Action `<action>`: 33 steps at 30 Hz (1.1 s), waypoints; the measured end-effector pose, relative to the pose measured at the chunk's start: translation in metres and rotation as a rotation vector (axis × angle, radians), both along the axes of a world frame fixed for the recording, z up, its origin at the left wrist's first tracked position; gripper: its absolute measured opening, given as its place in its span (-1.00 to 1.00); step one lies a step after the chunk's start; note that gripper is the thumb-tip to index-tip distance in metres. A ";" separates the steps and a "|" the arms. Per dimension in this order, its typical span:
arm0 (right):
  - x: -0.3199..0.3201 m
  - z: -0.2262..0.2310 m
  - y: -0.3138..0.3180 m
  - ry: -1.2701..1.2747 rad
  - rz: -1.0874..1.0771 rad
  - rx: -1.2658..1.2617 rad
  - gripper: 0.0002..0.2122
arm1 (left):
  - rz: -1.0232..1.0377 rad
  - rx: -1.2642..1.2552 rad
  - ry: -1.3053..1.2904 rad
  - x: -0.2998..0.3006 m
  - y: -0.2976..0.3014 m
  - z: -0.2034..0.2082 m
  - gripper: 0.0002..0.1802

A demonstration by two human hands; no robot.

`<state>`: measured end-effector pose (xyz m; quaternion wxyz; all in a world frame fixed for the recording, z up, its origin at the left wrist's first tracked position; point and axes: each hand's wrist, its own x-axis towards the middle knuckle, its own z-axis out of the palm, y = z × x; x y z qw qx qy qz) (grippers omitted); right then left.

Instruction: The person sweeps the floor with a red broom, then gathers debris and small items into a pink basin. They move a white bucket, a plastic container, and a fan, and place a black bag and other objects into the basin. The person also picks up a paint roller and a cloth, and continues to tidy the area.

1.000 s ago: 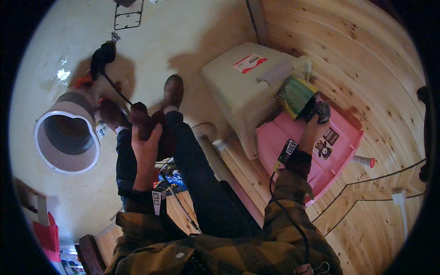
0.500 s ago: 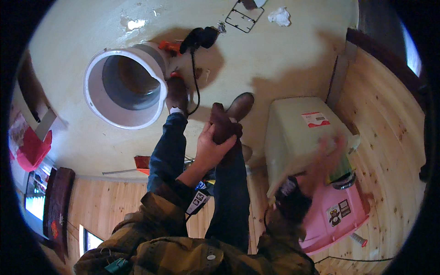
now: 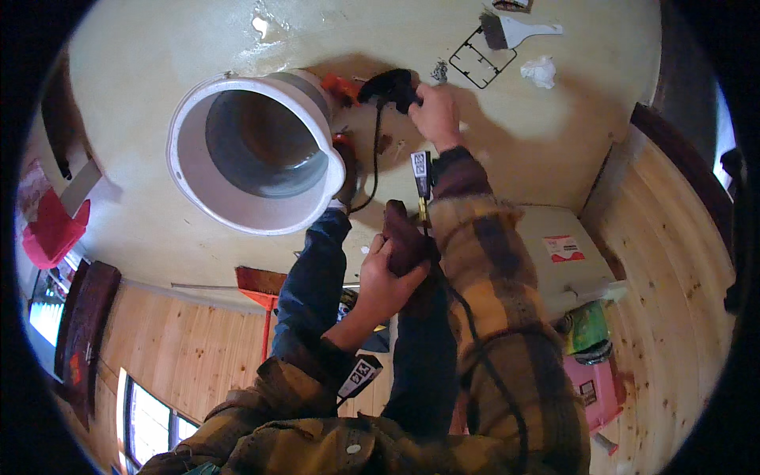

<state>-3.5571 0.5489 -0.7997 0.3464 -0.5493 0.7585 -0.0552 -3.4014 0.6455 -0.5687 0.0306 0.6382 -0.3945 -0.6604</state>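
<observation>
My left hand [image 3: 385,279] is closed round a dark reddish-brown, lumpy piece [image 3: 404,241] above my right thigh; its exact kind does not show. My right arm reaches far forward, and my right hand [image 3: 440,117] grips the right end of a black object [image 3: 388,87] with a black cord [image 3: 377,158]. That object's kind cannot be made out. It is beside an orange thing [image 3: 340,89] on the floor, behind the tall white bucket [image 3: 180,158]. Some murky liquid shows inside the bucket.
A black plastic frame [image 3: 473,70], a paintbrush [image 3: 526,30] and a crumpled white tissue [image 3: 540,71] lie at the far right. An orange-red dustpan [image 3: 260,283] is left of my legs. On my right are a pale bin [image 3: 582,237], a green bag [image 3: 584,328] and a pink tub [image 3: 603,396].
My right hand has swung from above the pale bin, forward and left, and taken hold of the black corded object. My left hand still holds the reddish-brown piece. The whole view has shifted.
</observation>
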 end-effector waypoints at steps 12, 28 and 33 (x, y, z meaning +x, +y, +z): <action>-0.132 0.263 0.162 -0.620 -0.714 0.192 -0.64 | -0.551 0.065 0.025 -0.003 0.008 0.005 -0.43; -0.103 0.396 0.296 0.389 -0.360 0.731 -0.64 | -0.559 -0.022 0.013 -0.014 0.007 0.003 -0.38; -0.103 0.477 0.273 0.537 -0.308 0.426 -0.66 | -0.485 0.065 0.096 -0.027 0.013 -0.005 -0.49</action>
